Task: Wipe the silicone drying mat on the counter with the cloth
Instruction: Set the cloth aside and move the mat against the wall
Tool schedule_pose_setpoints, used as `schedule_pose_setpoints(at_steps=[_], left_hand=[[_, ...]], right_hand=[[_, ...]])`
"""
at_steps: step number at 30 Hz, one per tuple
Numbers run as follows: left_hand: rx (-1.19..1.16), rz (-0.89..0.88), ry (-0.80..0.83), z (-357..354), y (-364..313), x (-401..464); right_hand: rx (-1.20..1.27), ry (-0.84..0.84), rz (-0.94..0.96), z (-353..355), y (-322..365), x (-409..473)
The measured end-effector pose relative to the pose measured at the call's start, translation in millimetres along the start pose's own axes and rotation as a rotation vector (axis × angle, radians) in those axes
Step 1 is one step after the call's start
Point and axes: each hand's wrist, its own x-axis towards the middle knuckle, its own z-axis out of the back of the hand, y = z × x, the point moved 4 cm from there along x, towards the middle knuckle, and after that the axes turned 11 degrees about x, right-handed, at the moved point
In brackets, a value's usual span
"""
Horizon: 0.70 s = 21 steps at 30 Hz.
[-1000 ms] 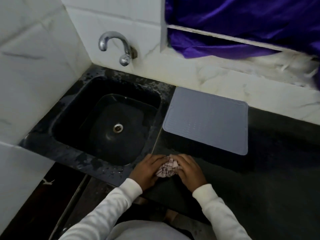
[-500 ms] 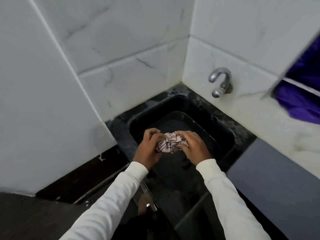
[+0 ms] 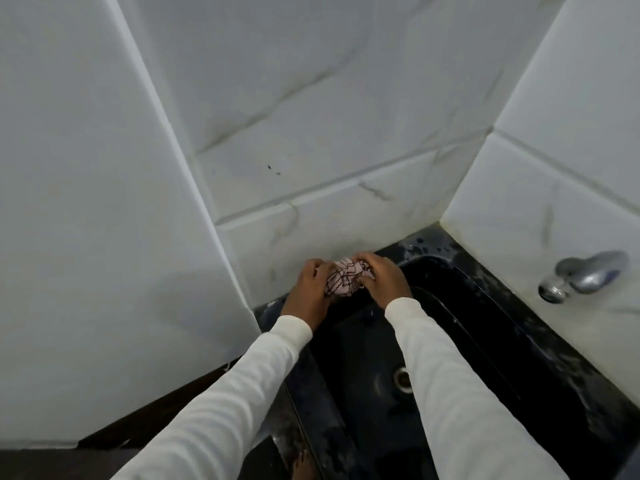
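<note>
Over the black sink (image 3: 460,344), left hand (image 3: 309,292) and right hand (image 3: 385,280) each clamp a grip on the bunched cloth (image 3: 344,279), seemingly wringing it; next, carry it to the mat, out of view.

Dim, flat, greyish light. White wall tiles (image 3: 311,116) above the hands look dull; the black sink (image 3: 450,358) below them swallows detail. Wide-angle bending of straight lines at edges; faucet (image 3: 585,275) to the right is softly blurred.

cloth (image 3: 344,281) over sink (image 3: 460,344) (tap (image 3: 585,276) right)
</note>
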Motion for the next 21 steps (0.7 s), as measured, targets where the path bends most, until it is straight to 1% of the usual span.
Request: schedule_pose_setpoints(at_steps=[2,5,7,10,17,21], left_hand=[[0.071,0.032,0.049,-13.0,9.1,7.7],[0.228,-0.031,0.097,-36.7,23.6,9.3],[0.302,-0.034,0.153,-49.2,33.6,6.6],[0.283,-0.021,0.154,-58.9,44.3,7.8],[0.294,-0.037,0.174,-68.0,52.1,13.1],[0.349,-0.001,0.210,-65.2,50.7,13.8]], right_hand=[[-0.016,0.008,-0.027,-14.3,-10.7,14.9],[-0.064,0.030,0.005,-34.6,-23.7,29.7],[-0.097,0.060,0.015,-47.4,-28.6,33.3],[-0.127,0.088,0.019,-61.8,-34.7,40.5],[-0.174,0.065,0.024,-65.0,-39.8,44.3],[-0.268,0.084,-0.036,-64.1,-34.3,42.0]])
